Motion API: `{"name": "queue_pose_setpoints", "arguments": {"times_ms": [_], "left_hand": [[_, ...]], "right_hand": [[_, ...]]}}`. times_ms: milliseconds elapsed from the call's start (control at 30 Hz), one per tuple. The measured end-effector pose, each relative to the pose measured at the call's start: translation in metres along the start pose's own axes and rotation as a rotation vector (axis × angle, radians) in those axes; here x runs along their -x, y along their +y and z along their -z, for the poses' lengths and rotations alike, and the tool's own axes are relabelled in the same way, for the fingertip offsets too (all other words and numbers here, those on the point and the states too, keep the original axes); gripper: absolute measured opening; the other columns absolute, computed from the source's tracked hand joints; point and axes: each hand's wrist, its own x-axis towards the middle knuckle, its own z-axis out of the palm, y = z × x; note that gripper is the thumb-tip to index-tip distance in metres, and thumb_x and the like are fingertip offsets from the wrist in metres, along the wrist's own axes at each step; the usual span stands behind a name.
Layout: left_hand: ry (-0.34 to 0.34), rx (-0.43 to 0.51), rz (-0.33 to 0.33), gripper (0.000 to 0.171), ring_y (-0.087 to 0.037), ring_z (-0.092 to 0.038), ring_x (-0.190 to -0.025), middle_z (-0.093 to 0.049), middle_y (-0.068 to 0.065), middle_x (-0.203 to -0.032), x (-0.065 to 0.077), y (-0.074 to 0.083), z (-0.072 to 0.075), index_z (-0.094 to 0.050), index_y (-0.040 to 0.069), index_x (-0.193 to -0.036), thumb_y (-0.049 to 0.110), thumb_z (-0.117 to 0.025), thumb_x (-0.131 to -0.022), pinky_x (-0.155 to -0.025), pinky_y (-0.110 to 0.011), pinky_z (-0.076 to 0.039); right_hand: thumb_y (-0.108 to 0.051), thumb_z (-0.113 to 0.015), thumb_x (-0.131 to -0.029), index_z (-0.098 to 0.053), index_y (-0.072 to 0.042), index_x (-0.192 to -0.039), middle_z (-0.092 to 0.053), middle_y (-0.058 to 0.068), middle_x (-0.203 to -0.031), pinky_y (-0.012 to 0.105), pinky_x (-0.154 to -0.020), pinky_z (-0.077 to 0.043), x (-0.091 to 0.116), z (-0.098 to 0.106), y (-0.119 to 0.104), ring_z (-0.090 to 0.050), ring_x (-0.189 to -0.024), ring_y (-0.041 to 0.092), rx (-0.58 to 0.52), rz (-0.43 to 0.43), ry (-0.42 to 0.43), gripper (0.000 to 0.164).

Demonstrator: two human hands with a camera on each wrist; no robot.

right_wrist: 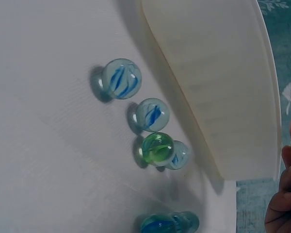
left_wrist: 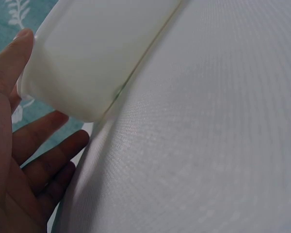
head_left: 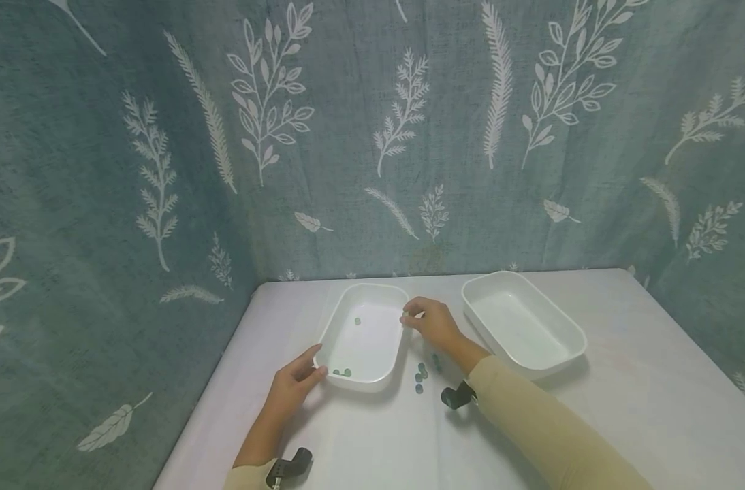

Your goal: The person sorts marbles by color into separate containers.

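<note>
My left hand (head_left: 291, 388) holds the near left corner of a white tray (head_left: 372, 386), its thumb at the rim. In the left wrist view, the other fingers (left_wrist: 51, 167) spread below the rim outside the tray wall. Over the tray's right rim, my right hand (head_left: 434, 323) pinches a small green marble (head_left: 405, 314) between thumb and fingertips. Inside this tray lie a few green marbles (head_left: 347, 372). On the cloth right of it sit several glass marbles, among them a blue-swirled marble (right_wrist: 122, 78) and a green-swirled marble (right_wrist: 158, 148).
A second white tray (head_left: 577, 344) stands at the right, beyond my right forearm. White cloth (head_left: 397, 449) covers the table. A teal leaf-patterned curtain (head_left: 348, 136) rises behind the table and along its left side.
</note>
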Motion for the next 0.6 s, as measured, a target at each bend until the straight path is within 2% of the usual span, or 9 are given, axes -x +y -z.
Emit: {"name": "queue_pose_setpoints", "arguments": {"times_ms": [300,600], "left_hand": [[0.012,-0.012,0.015,0.054,-0.035,-0.053,-0.123,-0.050,-0.005,-0.144,0.001,0.000,-0.002,-0.053,0.029,-0.140,0.040,-0.069,-0.090,-0.096,-0.057,-0.044],[0.010,0.002,0.005,0.054,-0.035,-0.054,-0.123,-0.049,-0.005,-0.144,0.001,0.001,-0.002,-0.053,0.030,-0.140,0.040,-0.069,-0.090,-0.096,-0.057,-0.044]], "right_hand": [[-0.026,-0.074,-0.087,-0.070,-0.014,-0.104,-0.067,-0.005,-0.091,0.035,-0.074,-0.052,-0.008,-0.002,0.001,-0.059,-0.082,0.016,0.005,-0.017,0.002,0.021],[-0.027,-0.074,-0.088,-0.069,-0.015,-0.105,-0.067,-0.004,-0.091,0.034,-0.072,-0.053,-0.013,-0.003,0.005,-0.061,-0.085,0.017,0.014,-0.040,0.016,0.022]]}}
